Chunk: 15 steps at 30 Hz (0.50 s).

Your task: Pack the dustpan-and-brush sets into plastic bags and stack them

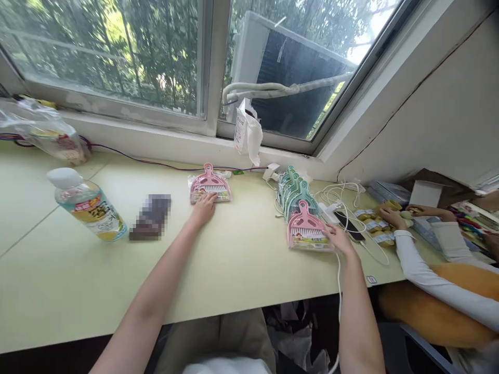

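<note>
My left hand (204,209) lies over the lower front of a pink dustpan and brush set (210,183), its fingers stretched across the label. That set is in clear packaging, flat near the window sill, with more clear plastic showing behind it. On the other side, my right hand (340,241) grips the right edge of a second pink dustpan and brush set (306,231). This one leans at the front of a row of several teal dustpan and brush sets (295,189). The undersides of both hands are hidden.
A bottle (91,208) and a blurred-out dark object (151,218) stand to the left. White cables (343,195) and a phone (351,226) lie right of the row. Farther right, a co-worker's hands (393,215) handle yellow bundles (376,228). A plastic bag (50,132) sits back left.
</note>
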Tool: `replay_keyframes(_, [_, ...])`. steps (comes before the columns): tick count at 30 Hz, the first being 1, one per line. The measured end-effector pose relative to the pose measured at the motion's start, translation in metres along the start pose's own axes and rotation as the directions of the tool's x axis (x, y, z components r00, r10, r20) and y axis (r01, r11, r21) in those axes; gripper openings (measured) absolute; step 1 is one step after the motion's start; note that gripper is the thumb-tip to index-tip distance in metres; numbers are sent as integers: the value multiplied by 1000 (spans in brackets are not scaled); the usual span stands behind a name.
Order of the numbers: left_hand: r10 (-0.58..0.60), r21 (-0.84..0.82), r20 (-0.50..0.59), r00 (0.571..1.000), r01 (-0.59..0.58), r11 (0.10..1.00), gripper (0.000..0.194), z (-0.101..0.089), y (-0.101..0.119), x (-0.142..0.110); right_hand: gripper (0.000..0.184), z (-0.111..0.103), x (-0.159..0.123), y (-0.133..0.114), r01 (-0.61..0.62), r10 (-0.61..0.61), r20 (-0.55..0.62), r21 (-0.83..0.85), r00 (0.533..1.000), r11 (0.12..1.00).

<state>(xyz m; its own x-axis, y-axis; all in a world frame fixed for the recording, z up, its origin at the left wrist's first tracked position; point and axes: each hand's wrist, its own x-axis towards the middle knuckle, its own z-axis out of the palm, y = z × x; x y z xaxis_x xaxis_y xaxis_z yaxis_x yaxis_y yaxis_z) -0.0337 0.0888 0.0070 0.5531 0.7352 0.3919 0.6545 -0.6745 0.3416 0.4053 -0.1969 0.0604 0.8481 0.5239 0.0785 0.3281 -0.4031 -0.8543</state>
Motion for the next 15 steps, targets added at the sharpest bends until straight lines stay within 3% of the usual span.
replay_keyframes(4, [-11, -7, 13, 1000, 11, 1000, 47, -9, 3, -1, 25, -10, -9, -26, 58, -56, -25, 59, 998, 997])
replay_keyframes(7, [-9, -82, -58, 998, 4, 997, 43, -18, 13, -4, 26, 3, -30, -54, 160, -163, 50, 60, 985, 985])
replay_keyframes(10, [-67, -277, -233, 970, 0, 961, 38, -27, 34, -13, 22, 45, -53, -87, 338, -345, 182, 69, 921, 938])
replay_keyframes(12, [-193, -493, -284, 939, 29, 870, 38, -29, 52, -22, 19, 84, -63, -109, 424, -437, 239, 107, 867, 899])
replay_keyframes(13, [-250, -620, -230, 940, 56, 782, 42, -29, 59, -26, 18, 104, -67, -119, 433, -454, 245, 139, 856, 891])
replay_keyframes(15, [-260, -809, 31, 965, 177, 560, 53, -28, 69, -33, 19, 146, -75, -135, 409, -448, 216, 203, 867, 890])
